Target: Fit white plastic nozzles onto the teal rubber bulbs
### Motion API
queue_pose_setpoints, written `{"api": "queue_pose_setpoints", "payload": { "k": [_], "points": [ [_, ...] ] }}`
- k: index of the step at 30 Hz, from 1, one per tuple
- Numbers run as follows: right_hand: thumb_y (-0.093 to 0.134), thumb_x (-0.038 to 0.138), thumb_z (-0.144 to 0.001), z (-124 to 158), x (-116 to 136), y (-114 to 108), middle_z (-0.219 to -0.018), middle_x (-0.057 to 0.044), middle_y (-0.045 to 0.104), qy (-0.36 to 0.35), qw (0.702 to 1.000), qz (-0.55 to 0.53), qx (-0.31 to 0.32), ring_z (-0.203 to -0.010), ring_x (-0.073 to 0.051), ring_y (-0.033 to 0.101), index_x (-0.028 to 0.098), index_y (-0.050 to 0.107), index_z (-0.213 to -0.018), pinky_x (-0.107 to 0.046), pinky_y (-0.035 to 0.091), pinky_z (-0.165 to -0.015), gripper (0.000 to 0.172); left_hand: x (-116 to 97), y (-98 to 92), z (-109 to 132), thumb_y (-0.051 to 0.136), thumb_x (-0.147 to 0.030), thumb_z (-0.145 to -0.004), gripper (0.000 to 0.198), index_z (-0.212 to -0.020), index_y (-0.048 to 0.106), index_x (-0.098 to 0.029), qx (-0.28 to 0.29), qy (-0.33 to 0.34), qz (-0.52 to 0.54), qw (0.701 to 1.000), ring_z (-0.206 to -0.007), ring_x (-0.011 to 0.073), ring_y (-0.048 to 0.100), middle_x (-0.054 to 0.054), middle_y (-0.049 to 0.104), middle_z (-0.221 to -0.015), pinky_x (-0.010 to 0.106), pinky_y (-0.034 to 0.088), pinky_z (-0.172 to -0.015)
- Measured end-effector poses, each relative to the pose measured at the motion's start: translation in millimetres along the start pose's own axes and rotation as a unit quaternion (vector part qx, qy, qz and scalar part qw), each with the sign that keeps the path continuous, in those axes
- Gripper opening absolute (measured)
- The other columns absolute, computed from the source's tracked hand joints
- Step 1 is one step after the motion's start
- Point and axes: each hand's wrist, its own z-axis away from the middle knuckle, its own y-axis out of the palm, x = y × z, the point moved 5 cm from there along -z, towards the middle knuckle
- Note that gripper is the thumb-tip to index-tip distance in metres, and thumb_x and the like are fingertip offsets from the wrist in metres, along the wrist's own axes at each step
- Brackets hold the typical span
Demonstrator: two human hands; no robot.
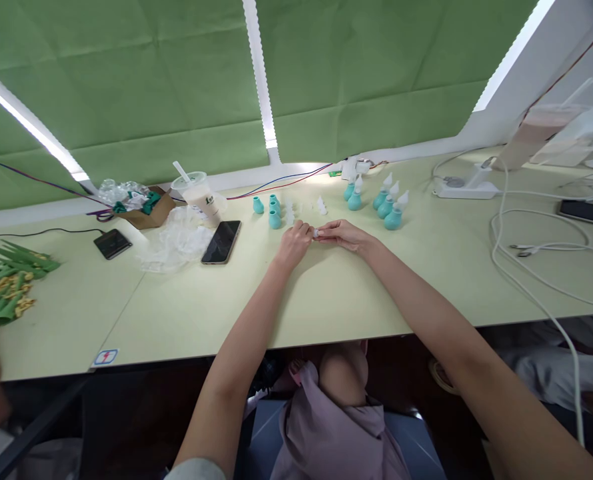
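Note:
My left hand and my right hand meet over the table, fingertips pinched from both sides on a small white plastic piece. Most of that piece is hidden by the fingers. Behind my left hand stand several open-topped teal rubber bulbs. Small translucent white parts lie beside them, and white nozzle tips sit just beyond my hands. To the right of my right hand, several teal bulbs stand upright with white pointed nozzles fitted on top.
A phone, crumpled clear plastic, a drink cup and a cardboard box lie left. Green cone-shaped pieces are far left. A power strip and white cables spread over the right side.

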Motion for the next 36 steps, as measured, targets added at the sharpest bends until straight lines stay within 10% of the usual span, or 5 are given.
{"api": "queue_pose_setpoints", "payload": {
  "k": [9, 19, 36],
  "points": [
    [0.085, 0.026, -0.051, 2, 4, 4, -0.079, -0.005, 0.073, -0.011, 1.0, -0.012, -0.011, -0.078, -0.015, 0.069, 0.014, 0.072, -0.074, -0.021, 0.056, -0.076, 0.029, -3, -5.1, 1, 0.037, -0.011, -0.091, 0.028, -0.081, 0.063, -0.015, -0.042, 0.022, -0.121, 0.992, -0.078, 0.0171, 0.051, 0.007, 0.058, -0.074, 0.029, 0.037, -0.06],
    [0.082, 0.038, -0.053, 2, 20, 5, -0.079, 0.0, 0.069, -0.128, 0.984, 0.07, -0.1, -0.055, -0.006, 0.059, 0.02, 0.071, -0.076, -0.02, 0.05, -0.056, 0.031, 7, -9.3, -1, 0.051, -0.029, -0.088, 0.021, -0.08, 0.068, -0.02, -0.075, -0.124, 0.007, 0.989, -0.079, 0.0157, 0.052, 0.004, 0.062, -0.076, 0.026, 0.036, -0.058],
    [0.082, 0.037, -0.052, 3, 23, 5, -0.066, 0.002, 0.062, -0.118, 0.989, 0.075, -0.056, -0.057, -0.007, 0.053, 0.018, 0.07, -0.071, -0.028, 0.055, -0.064, 0.029, 6, -6.1, 1, 0.047, -0.039, -0.089, 0.027, -0.083, 0.067, -0.021, -0.127, -0.096, 0.044, 0.986, -0.074, 0.013, 0.051, 0.003, 0.059, -0.076, 0.024, 0.033, -0.054]
  ]
}}
